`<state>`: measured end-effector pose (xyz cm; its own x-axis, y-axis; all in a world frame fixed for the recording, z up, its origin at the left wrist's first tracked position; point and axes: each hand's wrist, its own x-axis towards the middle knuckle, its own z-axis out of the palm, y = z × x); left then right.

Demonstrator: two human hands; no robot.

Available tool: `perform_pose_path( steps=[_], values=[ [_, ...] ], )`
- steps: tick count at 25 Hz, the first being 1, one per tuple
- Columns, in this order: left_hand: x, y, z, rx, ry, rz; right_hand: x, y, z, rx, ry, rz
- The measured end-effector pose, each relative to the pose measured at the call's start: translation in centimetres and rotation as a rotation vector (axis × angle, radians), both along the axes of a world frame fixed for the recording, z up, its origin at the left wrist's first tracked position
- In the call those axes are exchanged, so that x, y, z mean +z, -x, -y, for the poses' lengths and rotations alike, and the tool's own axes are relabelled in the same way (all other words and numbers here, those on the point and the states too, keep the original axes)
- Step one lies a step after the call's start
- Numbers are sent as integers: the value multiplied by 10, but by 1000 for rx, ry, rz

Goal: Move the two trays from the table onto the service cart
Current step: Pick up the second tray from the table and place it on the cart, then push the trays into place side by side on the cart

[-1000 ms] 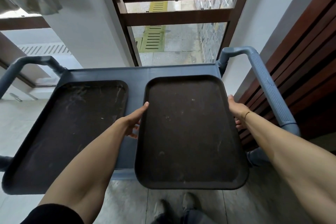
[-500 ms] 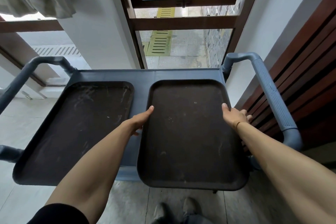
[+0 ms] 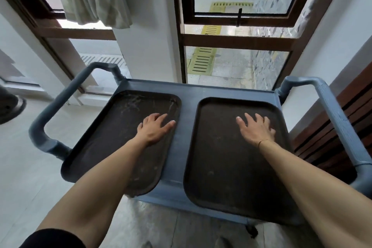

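- Both hands have let go of the right tray's point(image 3: 231, 167) edges; it now lies flat on the service cart point(image 3: 181, 88).
- Left hand point(image 3: 154, 130) rests spread on the left tray point(image 3: 112, 139); right hand point(image 3: 255, 130) spread on the right.

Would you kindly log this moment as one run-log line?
left hand: flat on left tray | right hand: flat on right tray | both trays: on cart

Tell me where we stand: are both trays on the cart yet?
Both look placed: the left tray and right tray lie side by side on the service cart. The left hand and right hand lie flat on them, gripping nothing. Only letting go seems left.
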<state>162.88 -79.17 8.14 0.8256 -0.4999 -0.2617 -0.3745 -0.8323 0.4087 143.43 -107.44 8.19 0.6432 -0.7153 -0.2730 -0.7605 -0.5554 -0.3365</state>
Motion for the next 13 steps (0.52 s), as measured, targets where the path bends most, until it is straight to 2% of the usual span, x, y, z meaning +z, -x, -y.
perform_pose_path(
  steps=[5, 9, 13],
  values=[
    [3, -42, -105, -97, -116, 108, 0, -59, -102, 187, 15, 2],
    [-5, -77, -186, -130, -193, 89, -3, -105, -194, 331, 43, -61],
    [-13, -96, -236, -188, -237, 85, -7, -126, -257, 371, 56, -87]
  ],
)
